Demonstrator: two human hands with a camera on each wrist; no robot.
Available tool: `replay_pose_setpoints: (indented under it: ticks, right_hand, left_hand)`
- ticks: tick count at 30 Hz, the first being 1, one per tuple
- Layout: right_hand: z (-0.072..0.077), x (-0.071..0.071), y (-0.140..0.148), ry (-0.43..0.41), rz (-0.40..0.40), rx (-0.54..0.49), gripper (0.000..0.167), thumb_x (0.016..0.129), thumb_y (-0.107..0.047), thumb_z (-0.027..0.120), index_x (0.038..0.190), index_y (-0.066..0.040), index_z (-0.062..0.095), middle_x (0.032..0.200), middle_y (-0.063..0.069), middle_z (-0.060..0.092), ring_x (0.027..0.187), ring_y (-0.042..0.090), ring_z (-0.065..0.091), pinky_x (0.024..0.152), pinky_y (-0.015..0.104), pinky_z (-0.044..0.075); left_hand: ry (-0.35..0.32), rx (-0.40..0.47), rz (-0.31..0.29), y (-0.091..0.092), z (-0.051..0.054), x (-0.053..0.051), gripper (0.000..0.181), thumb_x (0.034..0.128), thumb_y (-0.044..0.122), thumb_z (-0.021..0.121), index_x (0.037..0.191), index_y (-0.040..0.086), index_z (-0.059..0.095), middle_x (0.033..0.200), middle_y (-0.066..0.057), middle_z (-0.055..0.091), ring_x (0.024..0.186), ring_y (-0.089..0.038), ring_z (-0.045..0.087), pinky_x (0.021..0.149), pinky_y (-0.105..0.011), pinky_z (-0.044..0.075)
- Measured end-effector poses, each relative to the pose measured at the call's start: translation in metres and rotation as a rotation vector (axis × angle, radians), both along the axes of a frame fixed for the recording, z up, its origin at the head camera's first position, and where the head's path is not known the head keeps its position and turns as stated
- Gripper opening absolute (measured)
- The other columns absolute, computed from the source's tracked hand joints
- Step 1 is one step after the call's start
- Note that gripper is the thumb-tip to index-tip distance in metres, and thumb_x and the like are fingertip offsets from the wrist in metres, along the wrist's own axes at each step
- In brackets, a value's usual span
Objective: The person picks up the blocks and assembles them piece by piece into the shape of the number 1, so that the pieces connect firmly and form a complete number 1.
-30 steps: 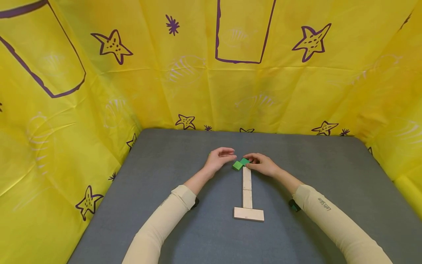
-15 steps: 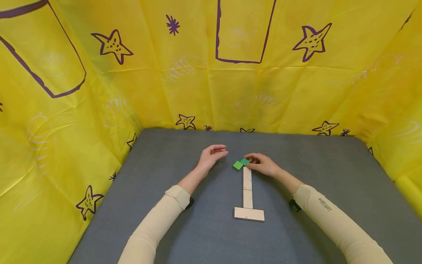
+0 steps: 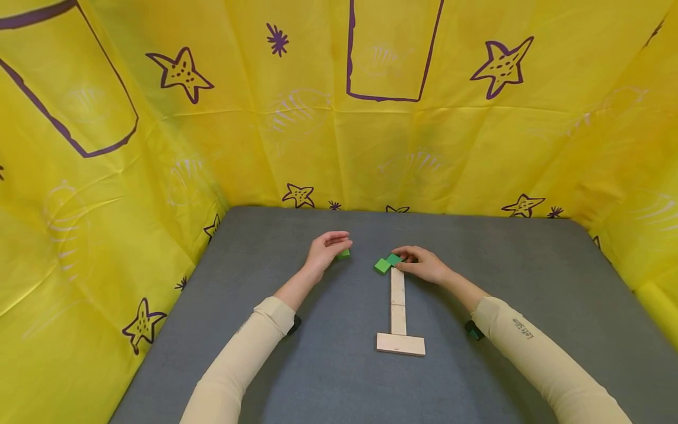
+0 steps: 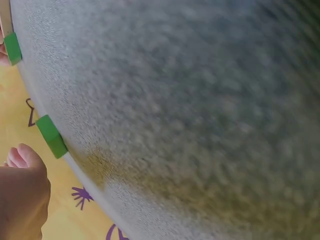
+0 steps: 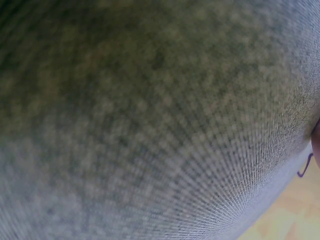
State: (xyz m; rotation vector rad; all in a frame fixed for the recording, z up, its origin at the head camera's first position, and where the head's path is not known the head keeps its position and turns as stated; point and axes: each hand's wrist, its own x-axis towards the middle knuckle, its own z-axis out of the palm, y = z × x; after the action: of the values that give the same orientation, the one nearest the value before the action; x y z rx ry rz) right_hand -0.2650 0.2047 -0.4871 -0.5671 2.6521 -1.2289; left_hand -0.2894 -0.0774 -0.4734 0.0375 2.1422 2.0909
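In the head view my left hand [image 3: 324, 252] hovers at a loose green block [image 3: 344, 254], its fingers extended and loosely bent. The left wrist view shows that green block [image 4: 51, 136] on the table, with a gap between it and my left hand [image 4: 24, 195]. My right hand [image 3: 422, 265] pinches a darker green block [image 3: 394, 259] between thumb and fingers. A lighter green block [image 3: 382, 266] touches it corner to corner. Below them runs a line of two pale wooden planks [image 3: 398, 301], ending at a crosswise plank [image 3: 400, 344]. The right wrist view catches only a fingertip [image 5: 316, 142].
A dark grey table [image 3: 318, 377] lies under everything. Yellow cloth [image 3: 339, 141] printed with purple starfish hangs around its back and sides.
My left hand has drawn away to the left from the paired green blocks, and the loose green block now shows beside its fingers. The right hand and planks have stayed put.
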Motion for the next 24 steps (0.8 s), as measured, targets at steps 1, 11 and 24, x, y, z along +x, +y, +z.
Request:
replay_pose_setpoints:
  ticks: [1,11,24]
  right_hand:
    - [0.000,0.000,0.000,0.000,0.000,0.001,0.038,0.094,-0.019,0.065,0.129,-0.007,0.061,0.103,0.006,0.059,0.089,0.021,0.051,0.078,0.036,0.041]
    - [0.000,0.000,0.000,-0.002,0.006,0.004,0.038,0.094,-0.019,0.065,0.129,-0.007,0.061,0.103,0.006,0.059,0.090,0.020,0.051,0.079,0.036,0.042]
    - [0.000,0.000,0.001,-0.001,0.012,0.003,0.038,0.094,-0.020,0.066,0.129,-0.007,0.061,0.103,0.006,0.060,0.090,0.021,0.052,0.079,0.036,0.043]
  left_hand:
    - [0.003,-0.010,0.004,-0.001,-0.001,0.000,0.042,0.0869,0.013,0.075,0.124,-0.003,0.063,0.108,-0.007,0.070,0.095,-0.015,0.066,0.093,-0.041,0.050]
    - [-0.010,-0.092,0.037,-0.011,-0.003,-0.002,0.039,0.0861,0.013,0.075,0.122,0.000,0.065,0.108,-0.008,0.069,0.099,-0.018,0.064,0.091,-0.036,0.051]
    - [0.021,-0.223,0.031,-0.019,-0.007,-0.004,0.040,0.0844,0.014,0.077,0.121,0.001,0.066,0.110,-0.011,0.068,0.103,-0.023,0.063,0.087,-0.033,0.051]
